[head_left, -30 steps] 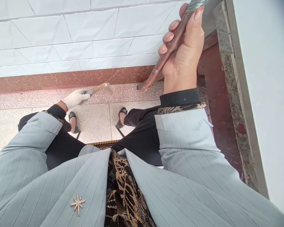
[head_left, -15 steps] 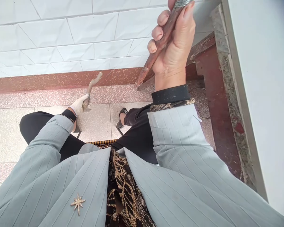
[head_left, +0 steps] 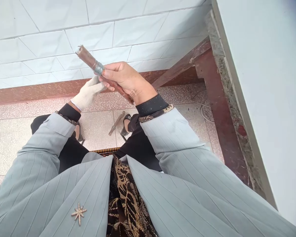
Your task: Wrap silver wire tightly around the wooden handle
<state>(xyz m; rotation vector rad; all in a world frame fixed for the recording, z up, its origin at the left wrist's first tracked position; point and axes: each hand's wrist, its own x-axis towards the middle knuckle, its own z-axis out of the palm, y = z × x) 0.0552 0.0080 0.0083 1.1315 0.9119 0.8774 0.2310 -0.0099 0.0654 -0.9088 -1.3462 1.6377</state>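
Observation:
A brown wooden stick [head_left: 87, 57] with a frayed upper end slants up to the left in front of the tiled wall. Silvery wire [head_left: 98, 68] is wound tightly around it. Just below the wire, my bare right hand [head_left: 124, 79] is closed around the stick, thumb along its upper side. My left hand [head_left: 87, 93], in a white knitted glove, meets the stick from the left and below; its fingertips are partly hidden behind the stick and my right fingers. A paler, crooked stick [head_left: 116, 123] lies on the floor between my feet, beside the shoe [head_left: 126, 123] on the right.
White wall tiles [head_left: 88, 33] rise ahead above a reddish-brown skirting band [head_left: 34, 94]. On the right stand a dark red wooden frame [head_left: 219, 108] with a slanting brace and a white panel [head_left: 266, 82]. A thin loop of wire [head_left: 204, 113] lies on the floor there.
My right hand has come down and left with the wire-bound stick, now turned the other way. My left hand has let go of the paler stick, now on the floor, and risen to the wire-bound one.

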